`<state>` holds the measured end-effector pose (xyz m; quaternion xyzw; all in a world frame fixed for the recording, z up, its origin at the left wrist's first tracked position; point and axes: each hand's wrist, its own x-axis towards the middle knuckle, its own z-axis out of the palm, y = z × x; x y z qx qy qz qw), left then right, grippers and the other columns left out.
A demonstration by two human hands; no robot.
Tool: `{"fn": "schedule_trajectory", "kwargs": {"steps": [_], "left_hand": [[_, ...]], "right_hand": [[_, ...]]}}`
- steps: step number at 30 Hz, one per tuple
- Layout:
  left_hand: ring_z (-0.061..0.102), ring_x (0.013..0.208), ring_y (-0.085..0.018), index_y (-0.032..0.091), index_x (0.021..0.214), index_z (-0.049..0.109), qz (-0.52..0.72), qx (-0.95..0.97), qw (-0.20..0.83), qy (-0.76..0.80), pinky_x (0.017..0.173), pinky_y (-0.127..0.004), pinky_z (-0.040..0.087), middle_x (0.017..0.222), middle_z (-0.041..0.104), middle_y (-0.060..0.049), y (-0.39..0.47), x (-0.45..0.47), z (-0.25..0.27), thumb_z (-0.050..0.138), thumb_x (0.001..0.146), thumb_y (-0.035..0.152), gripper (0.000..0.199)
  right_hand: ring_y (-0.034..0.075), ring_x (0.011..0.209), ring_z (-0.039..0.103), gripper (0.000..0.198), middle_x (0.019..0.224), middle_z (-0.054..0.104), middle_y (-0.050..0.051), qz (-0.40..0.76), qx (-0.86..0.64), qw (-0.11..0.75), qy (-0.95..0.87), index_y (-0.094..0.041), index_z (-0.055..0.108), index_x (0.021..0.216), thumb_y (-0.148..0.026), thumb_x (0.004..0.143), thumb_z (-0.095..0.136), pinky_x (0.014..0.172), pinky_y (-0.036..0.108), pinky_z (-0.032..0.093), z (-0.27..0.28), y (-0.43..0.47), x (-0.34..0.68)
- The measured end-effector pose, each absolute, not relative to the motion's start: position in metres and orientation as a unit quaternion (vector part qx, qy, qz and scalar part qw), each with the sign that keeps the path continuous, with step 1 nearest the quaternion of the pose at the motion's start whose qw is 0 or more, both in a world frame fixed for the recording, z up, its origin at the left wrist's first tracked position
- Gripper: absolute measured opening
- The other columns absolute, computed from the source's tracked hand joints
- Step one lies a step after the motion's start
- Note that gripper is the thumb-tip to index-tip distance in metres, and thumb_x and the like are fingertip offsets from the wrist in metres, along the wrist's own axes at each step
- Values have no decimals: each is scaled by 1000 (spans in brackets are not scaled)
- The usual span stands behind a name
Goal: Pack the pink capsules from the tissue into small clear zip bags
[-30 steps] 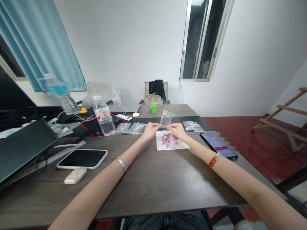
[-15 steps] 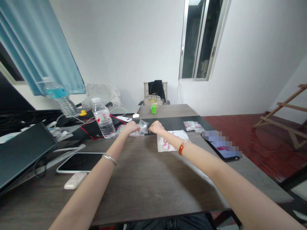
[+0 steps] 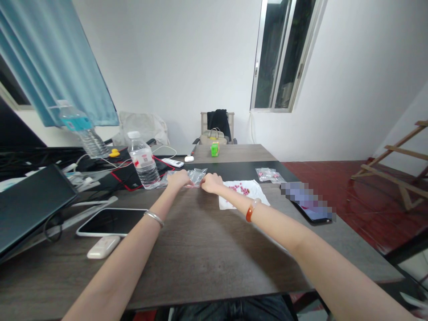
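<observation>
My left hand point(image 3: 180, 179) is closed at a clear plastic bag point(image 3: 197, 174) on the far part of the desk, with fingertips curled on its near edge. Something pinkish shows at those fingertips. Just to the right, my right hand point(image 3: 212, 183) is curled shut beside the same bag; what its fingers pinch is hidden. Under and beyond my right wrist lies a white paper sheet point(image 3: 257, 191) with several small pink beads point(image 3: 242, 189) scattered on it. Another clear bag point(image 3: 269, 174), with pink bits inside, rests farther right.
A water bottle point(image 3: 143, 160) stands left of my left hand. A tablet point(image 3: 110, 222), a white case point(image 3: 103, 247) and a laptop point(image 3: 33, 205) lie on the left. To the right is a phone-like device point(image 3: 309, 205). A green block point(image 3: 214, 150) sits at the back.
My right hand has moved left and slightly down, close to my left hand and the bag. More of the pink beads on the paper now shows.
</observation>
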<state>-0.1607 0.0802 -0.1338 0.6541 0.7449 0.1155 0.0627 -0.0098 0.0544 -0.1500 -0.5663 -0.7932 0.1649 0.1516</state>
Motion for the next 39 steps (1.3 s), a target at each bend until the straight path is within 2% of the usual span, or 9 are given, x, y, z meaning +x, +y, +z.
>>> {"fn": "schedule_trajectory", "kwargs": {"steps": [3, 8, 14, 20, 25, 28, 34, 37, 39], "left_hand": [[61, 105, -39, 17, 82, 66, 52, 640, 42, 765, 92, -50, 40, 109, 69, -21, 76, -155, -131, 76, 55, 33, 33], [62, 105, -36, 15, 89, 67, 39, 654, 9, 756, 92, -44, 38, 109, 69, -19, 72, -142, -129, 66, 64, 25, 26], [61, 104, -32, 17, 86, 68, 92, 673, -3, 734, 85, -38, 41, 107, 69, -16, 67, -129, -109, 52, 77, 34, 25], [64, 87, -26, 19, 73, 64, 175, 710, 37, 681, 64, -28, 41, 89, 71, -10, 57, -97, -77, 58, 74, 39, 21], [59, 66, -20, 19, 55, 60, 207, 754, 101, 615, 57, -27, 37, 59, 62, -4, 53, -55, -54, 61, 71, 43, 28], [50, 51, -15, 18, 46, 55, 255, 796, 142, 530, 55, -27, 34, 47, 52, -2, 43, -32, -33, 61, 73, 43, 38], [49, 49, -14, 15, 49, 62, 316, 817, 200, 439, 57, -27, 35, 48, 53, -2, 21, 3, -4, 71, 68, 32, 27], [49, 49, -14, 15, 51, 66, 304, 831, 225, 407, 56, -26, 34, 46, 54, 0, 17, 12, -6, 78, 58, 24, 17], [50, 50, -14, 15, 53, 67, 266, 841, 245, 403, 55, -24, 34, 47, 56, 1, 16, 12, -10, 79, 54, 23, 14]], "right_hand": [[26, 110, 58, 22, 107, 70, 4, 161, -558, 142, -801, -23, 71, 97, -34, 80, 64, 91, 35, 41, -146, 49, -4], [26, 109, 61, 28, 113, 69, 7, 106, -579, 122, -799, -26, 72, 101, -20, 78, 58, 88, 35, 44, -116, 41, 26], [33, 94, 66, 18, 90, 70, 19, 62, -666, 50, -742, -12, 72, 81, -10, 64, 73, 78, 41, 49, -86, 47, 124], [18, 96, 62, 26, 110, 63, 7, 13, -733, 90, -674, -17, 61, 109, -35, 91, 56, 83, 37, 52, -104, 52, 204], [32, 96, 65, 22, 92, 68, 17, 24, -778, 21, -627, -11, 70, 88, -27, 73, 75, 78, 49, 49, -112, 52, 207], [38, 102, 63, 24, 96, 67, 22, 20, -791, -10, -611, -9, 71, 90, -14, 67, 74, 78, 52, 47, -109, 54, 204], [34, 98, 65, 22, 90, 69, 21, -14, -803, 3, -596, -9, 71, 90, -8, 68, 67, 76, 44, 50, -76, 58, 215], [26, 79, 69, 5, 66, 68, 13, 8, -811, 46, -583, -11, 69, 71, -11, 72, 64, 70, 36, 51, -49, 56, 216], [21, 67, 69, 12, 61, 67, 10, 39, -797, 69, -599, -12, 66, 63, -8, 73, 61, 63, 31, 51, -32, 50, 212]]}}
